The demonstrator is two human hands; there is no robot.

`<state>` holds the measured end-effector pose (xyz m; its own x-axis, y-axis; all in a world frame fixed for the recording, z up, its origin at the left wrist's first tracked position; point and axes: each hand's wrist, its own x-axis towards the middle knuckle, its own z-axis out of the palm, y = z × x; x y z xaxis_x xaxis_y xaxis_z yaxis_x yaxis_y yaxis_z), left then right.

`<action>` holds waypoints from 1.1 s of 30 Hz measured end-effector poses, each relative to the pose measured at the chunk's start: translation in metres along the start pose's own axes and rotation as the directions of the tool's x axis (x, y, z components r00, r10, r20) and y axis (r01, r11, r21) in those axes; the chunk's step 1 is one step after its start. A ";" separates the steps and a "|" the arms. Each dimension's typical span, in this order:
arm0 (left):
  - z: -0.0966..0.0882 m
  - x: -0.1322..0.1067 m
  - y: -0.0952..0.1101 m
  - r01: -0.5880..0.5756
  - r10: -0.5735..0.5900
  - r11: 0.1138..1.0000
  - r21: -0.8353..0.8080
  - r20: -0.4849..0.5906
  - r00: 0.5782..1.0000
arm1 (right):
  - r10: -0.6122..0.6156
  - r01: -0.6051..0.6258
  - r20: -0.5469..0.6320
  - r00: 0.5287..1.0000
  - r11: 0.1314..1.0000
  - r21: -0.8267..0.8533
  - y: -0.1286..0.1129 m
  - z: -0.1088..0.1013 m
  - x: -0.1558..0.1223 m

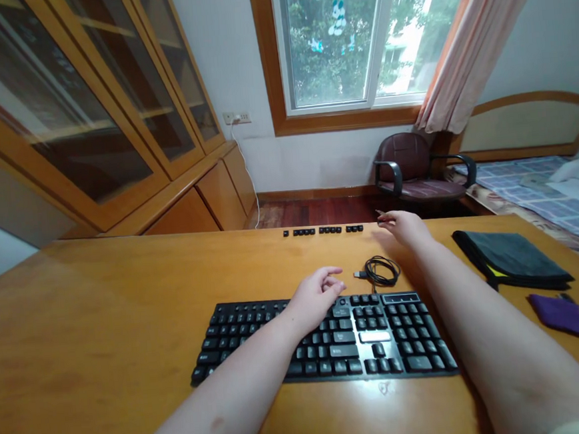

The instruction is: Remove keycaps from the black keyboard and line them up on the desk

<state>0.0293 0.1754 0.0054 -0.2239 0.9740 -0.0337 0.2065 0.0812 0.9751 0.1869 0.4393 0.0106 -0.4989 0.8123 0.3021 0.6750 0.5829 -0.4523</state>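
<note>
A black keyboard lies on the wooden desk; small bare key mounts show along its top row. My left hand is over the keyboard's upper edge, fingers loosely apart and holding nothing. Part of the keys is hidden under my left forearm. At the desk's far edge, my right hand pinches a small black keycap, mostly covered by the fingertips. To the left of it, several black keycaps stand in spaced groups along that edge. The coiled USB cable rests behind the keyboard, between my hands.
On the right of the desk are a folded dark cloth and a purple cloth item with a pale handle. Beyond the desk stand an office chair and a bed. A glass-fronted cabinet is at the left.
</note>
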 end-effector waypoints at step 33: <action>0.003 -0.003 0.004 -0.015 0.013 0.990 0.139 0.014 1.000 | -0.090 0.092 0.024 0.996 0.987 -0.132 0.014 0.049 0.010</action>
<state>0.0332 0.1737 0.0088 -0.2082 0.9778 -0.0242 0.3406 0.0956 0.9353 0.1651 0.4545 -0.0343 -0.5708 0.7558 0.3210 0.6920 0.6531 -0.3075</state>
